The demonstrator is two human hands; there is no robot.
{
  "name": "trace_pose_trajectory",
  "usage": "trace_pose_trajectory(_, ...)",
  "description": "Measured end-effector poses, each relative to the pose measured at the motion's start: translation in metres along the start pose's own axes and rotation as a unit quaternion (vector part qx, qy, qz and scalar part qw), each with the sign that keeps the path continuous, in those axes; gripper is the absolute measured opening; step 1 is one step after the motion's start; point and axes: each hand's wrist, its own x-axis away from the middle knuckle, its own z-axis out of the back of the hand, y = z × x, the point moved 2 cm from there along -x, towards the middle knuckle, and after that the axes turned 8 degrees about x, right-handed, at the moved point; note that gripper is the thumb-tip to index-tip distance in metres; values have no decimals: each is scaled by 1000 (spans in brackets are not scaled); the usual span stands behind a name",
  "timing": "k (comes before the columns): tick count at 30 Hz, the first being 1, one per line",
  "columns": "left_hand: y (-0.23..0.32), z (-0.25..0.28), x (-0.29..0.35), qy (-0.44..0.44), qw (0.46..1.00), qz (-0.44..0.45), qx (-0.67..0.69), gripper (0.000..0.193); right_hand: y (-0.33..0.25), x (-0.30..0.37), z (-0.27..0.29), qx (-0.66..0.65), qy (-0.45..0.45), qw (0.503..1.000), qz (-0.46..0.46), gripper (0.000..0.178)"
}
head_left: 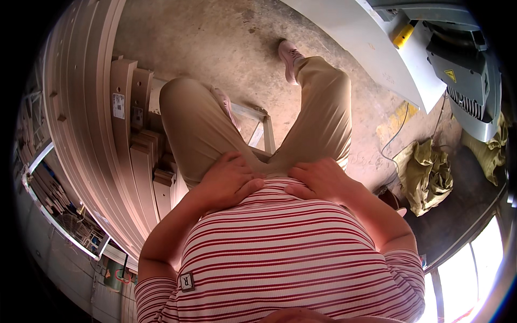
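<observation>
Both hands rest on my lap at the hem of my red-and-white striped shirt (285, 242). My left hand (230, 182) lies flat on the top of my left thigh, its fingers stretched toward the middle. On the other side my right hand (322, 180) lies over the top of the right thigh, thumb and fingers apart. Neither hand holds anything. I am seated in tan trousers (323, 113), with my knees apart; a pink shoe (289, 59) stands on the floor beyond the right leg.
Long brown-grey beams (81, 124) are stacked close on my left, beside shorter drilled pieces (123, 91). At the upper right a pale tabletop (366, 43) carries a grey machine (468, 75) and a yellow-handled tool (404, 35). Olive sacks (428, 177) lie on the right.
</observation>
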Motion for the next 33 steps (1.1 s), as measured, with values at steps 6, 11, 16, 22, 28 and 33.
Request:
trace_pose_trajectory(6,-2,-5,5,11,999,-19,-39,48,-4,2,-1,3,8,1000,-12,49)
trace_pose_trajectory(11,1,-4,11,5,999,-13,-32,45,-6,4,-4,-7,24,1000,-12,52)
trace_pose_trajectory(16,7,-6,16,9,1000,-3,-26,43,-7,6,-12,-23,85,996,1,58)
trace_pose_trajectory(22,4,-17,24,42,998,-8,-43,44,-11,13,-18,-37,114,993,8,51)
trace_pose_trajectory(28,2,-20,47,137,989,-45,29,31,0,16,-28,-82,266,954,107,25)
trace_pose_trajectory(33,-14,-43,99,304,951,-12,51,22,-4,14,-28,-211,276,933,95,18)
